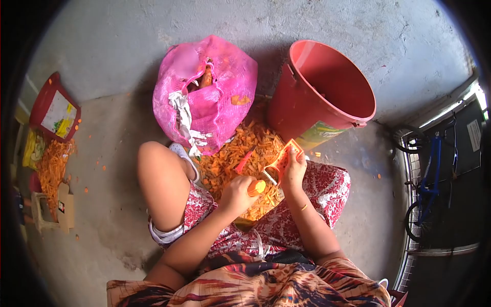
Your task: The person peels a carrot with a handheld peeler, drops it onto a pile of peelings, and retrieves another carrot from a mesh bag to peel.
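My left hand (237,197) is closed around a carrot (256,188), its cut end showing past the fingers. My right hand (293,171) grips an orange hand slicer (282,158) by its upper edge, with a pale curved part hanging at its lower left. The carrot and slicer are a short distance apart. Below both hands, between my legs, lies a heap of carrot strips (266,140). A red piece (244,162) that looks like plastic rests on the heap.
Behind the heap stand a pink mesh sack (204,102) with carrots inside and a tall red bucket (322,84). At far left, a tipped red container (55,107) lies near more carrot strips (52,166) and a cardboard box (64,207). A blue bicycle (432,179) stands at right.
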`<state>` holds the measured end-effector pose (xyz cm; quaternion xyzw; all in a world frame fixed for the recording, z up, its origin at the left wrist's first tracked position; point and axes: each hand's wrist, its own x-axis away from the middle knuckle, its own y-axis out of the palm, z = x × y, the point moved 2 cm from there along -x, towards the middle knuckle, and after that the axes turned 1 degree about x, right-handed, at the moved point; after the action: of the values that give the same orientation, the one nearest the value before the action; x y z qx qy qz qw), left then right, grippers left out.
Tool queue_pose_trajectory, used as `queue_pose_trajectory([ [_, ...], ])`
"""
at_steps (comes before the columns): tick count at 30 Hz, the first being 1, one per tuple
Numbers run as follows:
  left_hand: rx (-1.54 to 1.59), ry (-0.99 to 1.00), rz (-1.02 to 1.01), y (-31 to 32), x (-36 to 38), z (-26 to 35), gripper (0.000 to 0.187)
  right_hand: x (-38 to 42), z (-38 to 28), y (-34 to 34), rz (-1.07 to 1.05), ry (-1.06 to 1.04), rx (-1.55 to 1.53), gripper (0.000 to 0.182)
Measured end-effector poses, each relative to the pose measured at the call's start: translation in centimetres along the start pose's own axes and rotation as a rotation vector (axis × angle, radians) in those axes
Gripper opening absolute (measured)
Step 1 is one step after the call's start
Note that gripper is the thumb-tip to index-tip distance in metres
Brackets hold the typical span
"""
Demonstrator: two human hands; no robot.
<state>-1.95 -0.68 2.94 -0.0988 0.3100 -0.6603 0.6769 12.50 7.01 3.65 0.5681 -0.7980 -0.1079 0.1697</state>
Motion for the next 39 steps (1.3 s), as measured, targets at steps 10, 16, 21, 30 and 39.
queue_pose_trajectory([
  [10, 0.034, 0.015, 0.066, 0.4, 0.0, -0.1, 0.032, 0.6, 2.3, 0.6, 0.090, 0.060, 0.192, 0.014],
  [16, 0.077, 0.137, 0.170, -1.7, 0.6, 1.0, 0.030, -6.0, 1.4, -4.8, -0.019, 0.131, 0.112, 0.013],
  [21, 0.180, 0.166, 0.215, -0.6, -0.1, 0.6, 0.029, -2.1, 6.2, -3.0, -0.210, 0.555, 0.089, 0.012],
  [30, 0.223, -0.074, 0.245, -0.3, -0.7, -1.4, 0.031, 1.5, 6.5, -1.1, -0.535, 0.933, -0.172, 0.031],
  [39, 0.357, -0.252, 0.015, -0.1, -0.9, -4.0, 0.040, 0.1, 4.0, -1.7, -0.412, 0.753, -0.269, 0.030],
])
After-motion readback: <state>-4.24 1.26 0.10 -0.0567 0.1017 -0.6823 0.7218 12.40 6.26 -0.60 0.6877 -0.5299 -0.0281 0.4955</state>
